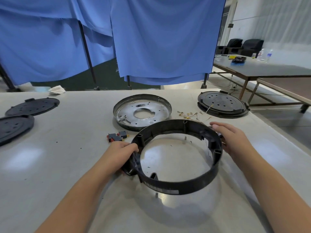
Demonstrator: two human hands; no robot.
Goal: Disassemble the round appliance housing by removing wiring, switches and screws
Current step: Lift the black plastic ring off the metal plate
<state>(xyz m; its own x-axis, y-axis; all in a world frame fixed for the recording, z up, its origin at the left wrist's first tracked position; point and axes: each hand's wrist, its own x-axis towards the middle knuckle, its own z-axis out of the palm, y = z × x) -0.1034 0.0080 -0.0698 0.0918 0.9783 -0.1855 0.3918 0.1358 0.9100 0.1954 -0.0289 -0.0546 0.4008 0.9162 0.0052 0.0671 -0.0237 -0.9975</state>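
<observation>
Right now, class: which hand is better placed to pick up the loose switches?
Left. The left hand grips the ring housing rim right beside the switches. The right hand lies on the ring's opposite side.

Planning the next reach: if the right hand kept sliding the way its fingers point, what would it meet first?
The right hand lies along the ring, fingers pointing up-left. Straight on, it would probably first reach the loose wires, then the metal plate; depth is uncertain.
</observation>
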